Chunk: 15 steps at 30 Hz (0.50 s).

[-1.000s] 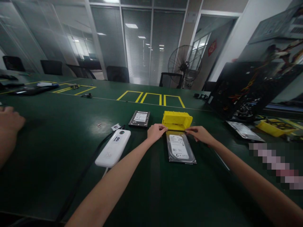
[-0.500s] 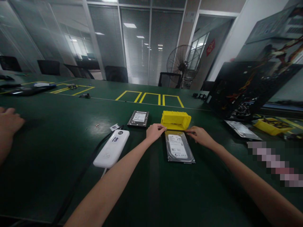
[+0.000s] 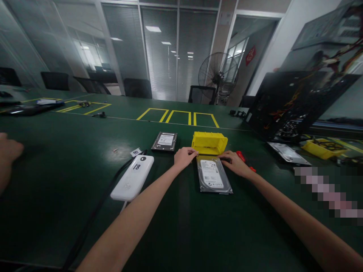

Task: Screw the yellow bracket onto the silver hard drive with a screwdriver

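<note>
A silver hard drive (image 3: 211, 174) with a white label lies flat on the green table. An open yellow bin (image 3: 210, 143) rests just beyond its far edge, its opening facing me. My left hand (image 3: 185, 157) is closed in a pinch by the drive's far left corner, near the bin. My right hand (image 3: 235, 163) has its fingers bent together at the far right corner, between drive and bin. Whatever either set of fingertips grips is too small or hidden. Red handles (image 3: 241, 156) of a tool show behind my right hand.
Left of my hands lie another hard drive (image 3: 165, 141) and a white power bank (image 3: 133, 178) with a cable. A further drive (image 3: 287, 153), a yellow bin (image 3: 323, 148) and an opened computer case (image 3: 295, 102) stand right. Another person's hand (image 3: 11, 149) is far left.
My right hand has shifted left, closer to the drive's corner, uncovering the red handles. My left hand stays by the other corner. The whole view has shifted slightly.
</note>
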Available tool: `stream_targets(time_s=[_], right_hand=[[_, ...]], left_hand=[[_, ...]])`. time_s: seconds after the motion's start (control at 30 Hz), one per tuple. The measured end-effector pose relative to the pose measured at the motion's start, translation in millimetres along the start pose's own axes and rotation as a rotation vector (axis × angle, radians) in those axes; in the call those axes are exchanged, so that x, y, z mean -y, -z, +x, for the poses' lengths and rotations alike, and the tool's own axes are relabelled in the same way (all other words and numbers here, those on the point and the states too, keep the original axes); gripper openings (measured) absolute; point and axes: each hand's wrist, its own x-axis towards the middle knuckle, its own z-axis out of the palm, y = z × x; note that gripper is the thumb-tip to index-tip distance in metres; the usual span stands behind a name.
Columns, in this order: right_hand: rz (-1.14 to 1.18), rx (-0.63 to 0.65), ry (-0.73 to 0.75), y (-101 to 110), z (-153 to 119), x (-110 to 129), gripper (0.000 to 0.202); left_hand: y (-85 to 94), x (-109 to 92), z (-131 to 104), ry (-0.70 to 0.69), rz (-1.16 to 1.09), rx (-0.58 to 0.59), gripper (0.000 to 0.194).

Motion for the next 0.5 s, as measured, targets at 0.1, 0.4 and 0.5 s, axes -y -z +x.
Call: stream_targets(time_s=[0.1, 0.4, 0.5], right_hand=[[0.002, -0.06, -0.015, -1, -2, -1, 0.024], [-0.023, -0.14, -0.039, 13, -10, 13, 0.02], [0.1, -0.187, -0.143, 13, -5, 20, 0.022]], left_hand=[[1.3, -1, -1, -0.002, 0.002, 0.013, 0.025], [1.5, 0, -1, -0.021, 0.0, 0.019, 0.026], [1.6, 0, -1, -0.022, 0.008, 0.011, 0.025]])
